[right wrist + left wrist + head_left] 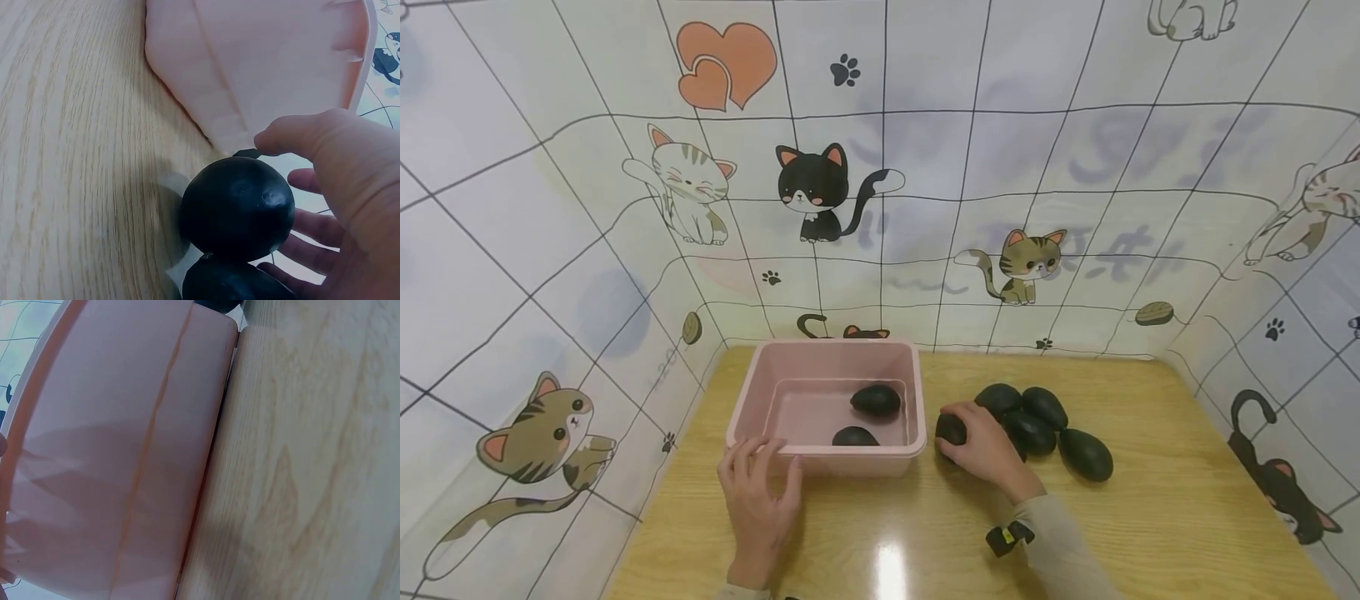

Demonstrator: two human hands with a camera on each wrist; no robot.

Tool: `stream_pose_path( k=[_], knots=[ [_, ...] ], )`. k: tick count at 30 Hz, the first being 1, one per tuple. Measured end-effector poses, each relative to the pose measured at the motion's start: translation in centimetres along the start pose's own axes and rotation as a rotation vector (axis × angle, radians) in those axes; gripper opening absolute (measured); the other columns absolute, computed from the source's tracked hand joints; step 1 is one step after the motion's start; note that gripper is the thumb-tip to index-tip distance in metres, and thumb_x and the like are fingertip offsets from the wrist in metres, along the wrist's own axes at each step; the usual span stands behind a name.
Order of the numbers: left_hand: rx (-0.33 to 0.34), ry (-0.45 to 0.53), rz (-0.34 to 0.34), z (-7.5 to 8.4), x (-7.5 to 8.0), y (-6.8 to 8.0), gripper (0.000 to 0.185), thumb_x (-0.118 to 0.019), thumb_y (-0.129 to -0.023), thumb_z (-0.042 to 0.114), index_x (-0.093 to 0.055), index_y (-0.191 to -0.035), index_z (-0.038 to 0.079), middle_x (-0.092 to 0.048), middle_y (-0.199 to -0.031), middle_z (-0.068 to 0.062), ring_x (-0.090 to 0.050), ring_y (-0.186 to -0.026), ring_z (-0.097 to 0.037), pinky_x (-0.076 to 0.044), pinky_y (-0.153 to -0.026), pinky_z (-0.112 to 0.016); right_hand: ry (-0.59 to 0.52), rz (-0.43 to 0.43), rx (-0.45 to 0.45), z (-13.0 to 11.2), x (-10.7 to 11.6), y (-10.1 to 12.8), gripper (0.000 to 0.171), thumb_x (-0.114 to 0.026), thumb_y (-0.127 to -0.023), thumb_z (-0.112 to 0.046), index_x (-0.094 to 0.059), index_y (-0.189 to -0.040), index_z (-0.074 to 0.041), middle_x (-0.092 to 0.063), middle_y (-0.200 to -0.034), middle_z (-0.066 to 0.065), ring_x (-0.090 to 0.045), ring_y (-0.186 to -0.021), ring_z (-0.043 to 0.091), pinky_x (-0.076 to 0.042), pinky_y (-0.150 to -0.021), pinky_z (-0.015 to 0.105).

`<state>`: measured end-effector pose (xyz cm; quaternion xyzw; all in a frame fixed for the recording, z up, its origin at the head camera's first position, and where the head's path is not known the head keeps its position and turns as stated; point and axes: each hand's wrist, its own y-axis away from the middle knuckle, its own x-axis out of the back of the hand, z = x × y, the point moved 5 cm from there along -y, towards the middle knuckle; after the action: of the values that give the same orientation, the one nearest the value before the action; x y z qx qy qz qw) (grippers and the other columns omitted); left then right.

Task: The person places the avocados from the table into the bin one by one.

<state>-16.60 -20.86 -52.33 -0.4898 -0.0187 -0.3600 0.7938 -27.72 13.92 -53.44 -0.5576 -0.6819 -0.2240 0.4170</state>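
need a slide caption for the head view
Left hand on the pink bin, right hand gripping a dark avocado beside it.

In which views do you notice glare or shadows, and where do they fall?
Head view: a white glare streak on the table, near the bottom edge; left wrist view: soft shadows across the bin's wall; right wrist view: a small highlight on the round dark fruit.

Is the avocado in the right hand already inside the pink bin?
No, the head view shows the right hand gripping that avocado outside the pink bin.
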Motion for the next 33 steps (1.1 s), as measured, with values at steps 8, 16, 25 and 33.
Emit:
stream_pose_path(
  k=[8,16,25,33],
  knots=[
    [-0.021,-0.003,0.024,0.03,0.05,0.07,0.031,-0.075,-0.084,0.027,-0.075,-0.109,0.008,-0.069,-0.117,-0.020,-0.051,-0.120,-0.045,-0.031,-0.111,-0.056,0.028,-0.032,-0.039,0.40,-0.43,0.12,0.058,-0.085,-0.086,-0.030,-0.067,-0.138,-0.013,-0.064,-0.145,0.012,-0.062,-0.132,0.039,-0.053,-0.104,0.062],
    [-0.024,0.001,0.031,0.04,0.01,0.07,0.030,-0.075,-0.084,0.026,-0.075,-0.108,0.008,-0.068,-0.117,-0.021,-0.050,-0.120,-0.044,-0.032,-0.108,-0.056,0.133,-0.081,-0.077,0.67,-0.69,0.05,0.073,-0.089,-0.080,-0.037,-0.062,-0.145,-0.018,-0.064,-0.146,0.009,-0.069,-0.120,0.038,-0.055,-0.095,0.062],
    [-0.007,-0.024,-0.008,-0.01,0.00,0.08,0.031,-0.074,-0.087,0.027,-0.073,-0.109,0.006,-0.066,-0.119,-0.023,-0.049,-0.122,-0.046,-0.031,-0.111,-0.056,0.159,-0.082,-0.076,0.52,-0.67,0.11,0.078,-0.091,-0.078,-0.032,-0.060,-0.148,-0.018,-0.065,-0.143,0.012,-0.069,-0.117,0.039,-0.055,-0.095,0.062],
    [-0.011,-0.028,-0.007,0.08,-0.03,-0.01,0.031,-0.073,-0.087,0.027,-0.073,-0.110,0.007,-0.066,-0.119,-0.022,-0.048,-0.122,-0.045,-0.031,-0.111,-0.055,0.182,-0.083,-0.078,0.53,-0.87,0.08,0.077,-0.090,-0.078,-0.032,-0.059,-0.148,-0.018,-0.066,-0.141,0.012,-0.069,-0.117,0.038,-0.054,-0.097,0.061]
  ],
)
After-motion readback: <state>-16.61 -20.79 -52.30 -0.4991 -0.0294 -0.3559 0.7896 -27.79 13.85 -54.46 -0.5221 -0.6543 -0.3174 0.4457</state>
